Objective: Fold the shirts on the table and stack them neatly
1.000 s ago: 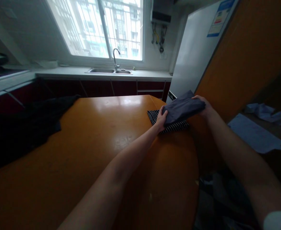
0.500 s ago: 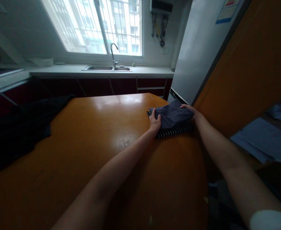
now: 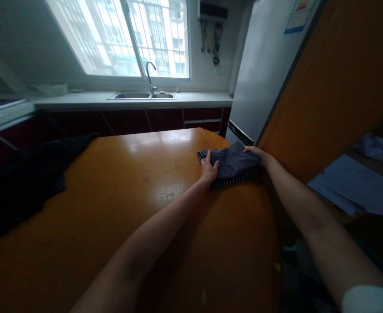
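Note:
A folded dark blue-grey garment (image 3: 233,161) lies on top of a folded black-and-white striped garment (image 3: 240,178) at the right end of the table. My left hand (image 3: 209,169) holds the blue-grey garment at its left edge, thumb on top and index finger stretched along the side. At the far right corner my right hand (image 3: 257,153) grips the same garment, some of its fingers hidden by the cloth. Only the left corner and front edge of the striped garment show beneath.
The wooden table (image 3: 129,187) has a dark garment (image 3: 25,182) spread over its left side. Light blue folded cloth (image 3: 357,182) lies on a shelf at the right. Beyond stand a sink (image 3: 131,95), a fridge (image 3: 257,69) and a wooden panel (image 3: 328,87).
The blue-grey garment now lies a little flatter over the striped one, covering more of its front. Both hands keep their places on it, and the view has shifted slightly.

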Motion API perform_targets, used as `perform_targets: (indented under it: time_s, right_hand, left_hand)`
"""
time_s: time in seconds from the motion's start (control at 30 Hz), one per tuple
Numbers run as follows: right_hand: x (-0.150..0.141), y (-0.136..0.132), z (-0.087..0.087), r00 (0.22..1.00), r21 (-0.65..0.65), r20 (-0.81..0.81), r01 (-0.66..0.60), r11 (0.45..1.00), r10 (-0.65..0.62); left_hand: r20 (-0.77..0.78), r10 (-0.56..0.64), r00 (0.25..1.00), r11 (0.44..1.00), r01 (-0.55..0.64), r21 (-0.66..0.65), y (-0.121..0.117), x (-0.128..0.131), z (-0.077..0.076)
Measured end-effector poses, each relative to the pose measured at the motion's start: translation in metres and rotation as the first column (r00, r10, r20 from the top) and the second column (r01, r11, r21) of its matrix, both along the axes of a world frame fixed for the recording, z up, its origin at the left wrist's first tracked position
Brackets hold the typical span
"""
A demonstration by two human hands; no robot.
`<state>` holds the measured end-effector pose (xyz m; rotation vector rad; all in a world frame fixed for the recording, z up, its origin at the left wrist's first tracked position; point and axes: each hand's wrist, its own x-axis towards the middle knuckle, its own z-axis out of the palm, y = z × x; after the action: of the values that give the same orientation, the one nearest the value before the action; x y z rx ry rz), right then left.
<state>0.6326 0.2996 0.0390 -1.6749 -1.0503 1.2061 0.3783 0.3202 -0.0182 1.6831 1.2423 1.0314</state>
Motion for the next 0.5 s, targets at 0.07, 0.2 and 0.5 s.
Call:
perform_targets:
  time_s: [0.07,0.2,0.5]
  right_hand:
    - [0.003,-0.001,0.001,0.99,-0.009,0.138,0.015,1.0,-0.014]
    - [0.002,0.004,0.004,0.908,0.033,0.409,0.092,0.995,-0.098]
    - [-0.07,0.028,-0.025,0.517,0.088,0.853,-0.263,0.961,0.063]
  left_hand:
    - [-0.061,-0.008,0.998,1.0,0.007,-0.016,-0.003,-0.003,0.004]
    - [-0.254,0.021,0.967,0.999,-0.012,0.036,-0.005,-0.008,0.018]
    - [-0.504,-0.155,0.85,0.897,0.335,0.29,-0.006,0.015,0.027]
